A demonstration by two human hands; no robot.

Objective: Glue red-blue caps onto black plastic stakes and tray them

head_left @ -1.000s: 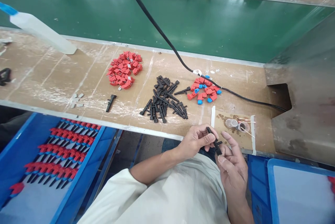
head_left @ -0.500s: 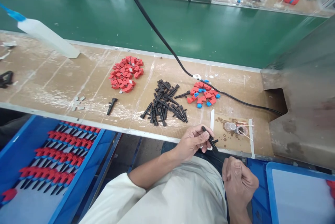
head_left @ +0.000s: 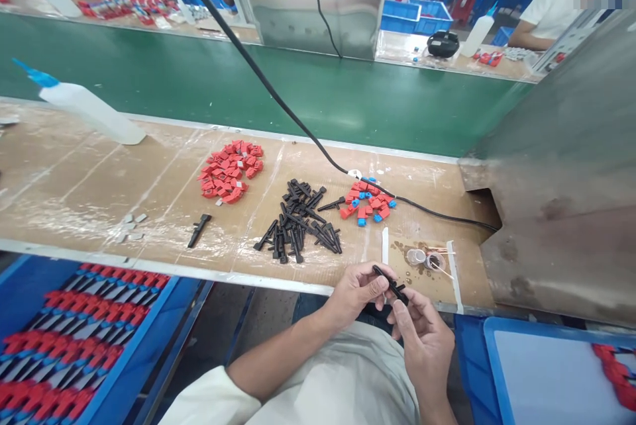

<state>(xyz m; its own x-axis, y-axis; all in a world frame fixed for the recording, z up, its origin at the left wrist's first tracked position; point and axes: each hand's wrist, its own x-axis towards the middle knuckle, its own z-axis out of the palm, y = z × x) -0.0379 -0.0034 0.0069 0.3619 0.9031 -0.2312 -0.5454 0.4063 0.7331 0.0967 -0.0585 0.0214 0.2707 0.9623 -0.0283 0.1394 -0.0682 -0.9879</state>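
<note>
Left hand point(head_left: 356, 290): palm turned inward, thumb and index fingers point(head_left: 371, 274) closed in pinch, remaining fingers curled beneath. Left forearm point(head_left: 283, 359): bare, angled up and rightward from elbow at lower centre. Right hand point(head_left: 423, 340): back facing camera, just below and right of left hand, fingertips meeting left fingertips, fingers flexed, thumb pressed to index. Right wrist point(head_left: 437, 405): at bottom frame edge, forearm out of view.

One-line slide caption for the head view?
Person's left hand and right hand hold one black part at the bench edge, behind it piles of black parts, red pieces and red-and-blue pieces.
</note>
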